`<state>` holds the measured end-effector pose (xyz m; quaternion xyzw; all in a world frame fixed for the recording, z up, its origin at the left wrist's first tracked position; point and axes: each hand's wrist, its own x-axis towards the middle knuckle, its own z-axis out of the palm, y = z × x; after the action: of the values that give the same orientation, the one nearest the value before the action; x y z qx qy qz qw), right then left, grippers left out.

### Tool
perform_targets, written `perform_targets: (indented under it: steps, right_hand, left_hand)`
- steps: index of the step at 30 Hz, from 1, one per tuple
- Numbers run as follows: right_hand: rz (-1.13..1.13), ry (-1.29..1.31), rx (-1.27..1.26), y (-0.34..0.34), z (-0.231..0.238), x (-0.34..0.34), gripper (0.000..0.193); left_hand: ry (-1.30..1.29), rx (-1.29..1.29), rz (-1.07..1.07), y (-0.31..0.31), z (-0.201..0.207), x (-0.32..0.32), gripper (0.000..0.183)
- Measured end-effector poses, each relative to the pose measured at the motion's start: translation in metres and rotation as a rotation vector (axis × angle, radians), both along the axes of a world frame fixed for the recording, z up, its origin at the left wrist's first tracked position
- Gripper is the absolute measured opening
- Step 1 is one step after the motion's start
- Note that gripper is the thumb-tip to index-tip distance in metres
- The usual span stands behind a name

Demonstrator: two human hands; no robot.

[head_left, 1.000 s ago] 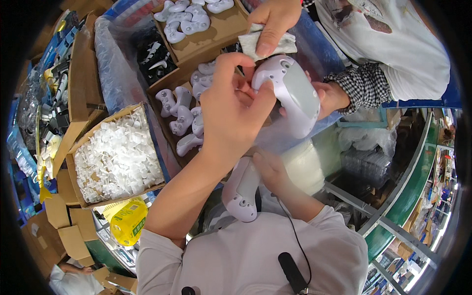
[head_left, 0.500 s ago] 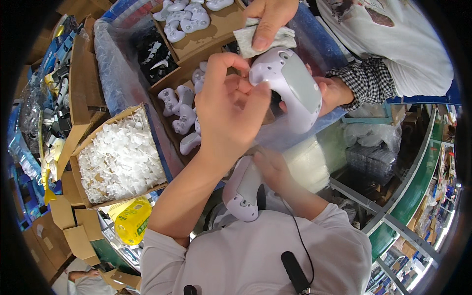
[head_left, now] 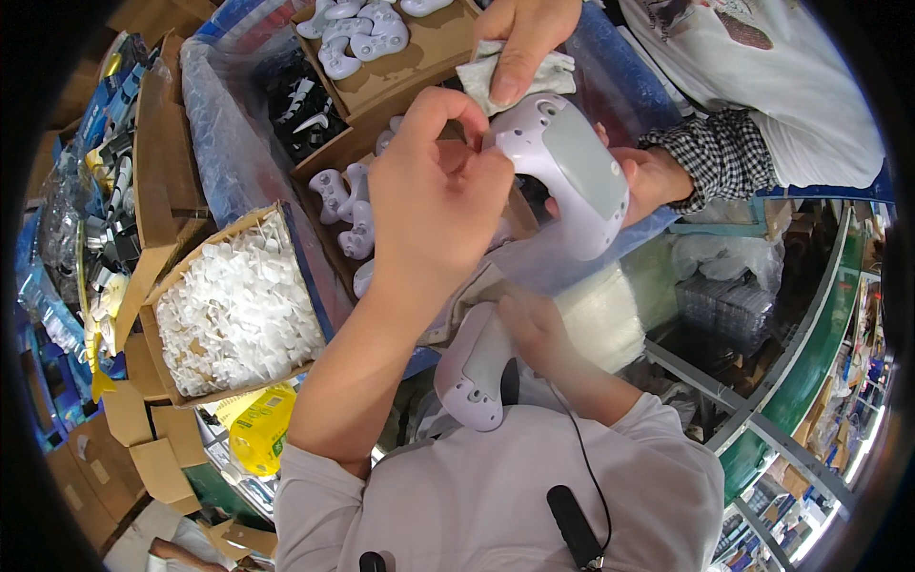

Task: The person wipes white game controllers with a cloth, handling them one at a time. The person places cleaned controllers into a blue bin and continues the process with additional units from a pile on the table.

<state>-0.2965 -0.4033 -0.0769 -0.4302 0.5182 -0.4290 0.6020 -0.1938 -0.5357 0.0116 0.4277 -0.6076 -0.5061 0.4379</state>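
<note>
My left hand (head_left: 434, 186) is closed, its fingertips bunched at one handle of a pale lilac game controller (head_left: 572, 172). Its fingers hide that handle's end, and I cannot make out what they pinch. A co-worker's hand (head_left: 658, 181) supports this controller from the far right. Above it, the co-worker's other hand (head_left: 524, 48) presses a white cloth (head_left: 558, 76). Low against my shirt, my right hand (head_left: 532, 319) is closed on a second game controller (head_left: 472, 372), which hangs tilted with its grey panel showing.
Cardboard trays (head_left: 410, 81) of more controllers (head_left: 376, 33) sit in a plastic-lined blue bin (head_left: 224, 124). To the left is a box of white small parts (head_left: 238, 305), with a yellow packet (head_left: 262, 429) below. A metal frame (head_left: 710, 391) and green conveyor (head_left: 801, 381) run along the right.
My left hand's fingers have drawn tighter together and turned at the controller's handle, covering more of it. The co-worker's hands and the controller in my right hand have barely moved.
</note>
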Motion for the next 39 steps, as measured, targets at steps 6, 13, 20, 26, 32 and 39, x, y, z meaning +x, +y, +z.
perform_targets:
  steps: [6, 13, 20, 26, 32, 39]
  right_hand:
    - [0.02, 0.031, 0.002, -0.001, 0.004, -0.001, 0.028]
    - [0.003, -0.015, 0.009, 0.0, 0.001, 0.0, 0.026]
    - [0.007, -0.007, -0.002, 0.0, 0.0, -0.001, 0.028]
    - [-0.002, -0.007, -0.014, 0.001, -0.004, -0.001, 0.031]
    - [-0.009, -0.02, 0.021, 0.001, -0.005, 0.0, 0.028]
    - [-0.022, -0.082, -0.011, 0.001, -0.008, 0.001, 0.027]
  left_hand:
    - [0.082, 0.025, 0.007, 0.001, 0.001, 0.001, 0.015]
    - [0.018, 0.027, 0.037, 0.001, 0.001, -0.001, 0.017]
    - [-0.047, -0.032, 0.014, -0.001, 0.0, 0.0, 0.02]
    - [-0.052, -0.03, 0.02, -0.003, -0.006, 0.001, 0.021]
    - [0.061, 0.094, 0.034, -0.005, -0.006, 0.002, 0.016]
    - [-0.007, -0.012, -0.006, -0.003, -0.005, 0.002, 0.017]
